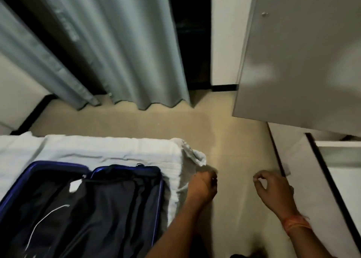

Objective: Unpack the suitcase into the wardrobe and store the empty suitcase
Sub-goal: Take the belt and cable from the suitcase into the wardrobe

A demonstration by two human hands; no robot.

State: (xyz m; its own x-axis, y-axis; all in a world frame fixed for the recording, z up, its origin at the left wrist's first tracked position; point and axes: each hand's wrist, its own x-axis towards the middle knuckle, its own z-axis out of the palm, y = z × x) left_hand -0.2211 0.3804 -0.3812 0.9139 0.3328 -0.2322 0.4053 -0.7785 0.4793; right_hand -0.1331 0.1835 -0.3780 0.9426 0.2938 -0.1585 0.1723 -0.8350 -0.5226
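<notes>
A blue suitcase point(82, 209) lies open on the bed at the lower left, showing only its dark lining and a white tag. The grey wardrobe door point(300, 58) stands open at the upper right. My left hand point(204, 185) hangs just off the bed's corner, right of the suitcase, with fingers loosely curled and nothing in them. My right hand point(273, 189) floats over the floor, fingers loosely curled, thumb and forefinger nearly touching, holding nothing that I can see. An orange thread is tied round that wrist.
The bed with white bedding point(109, 150) fills the left. Grey curtains point(109, 48) hang behind it, beside a dark opening. Beige floor point(234, 144) runs between the bed and the wardrobe. A white panel with a black edge point(312, 170) lies at the right.
</notes>
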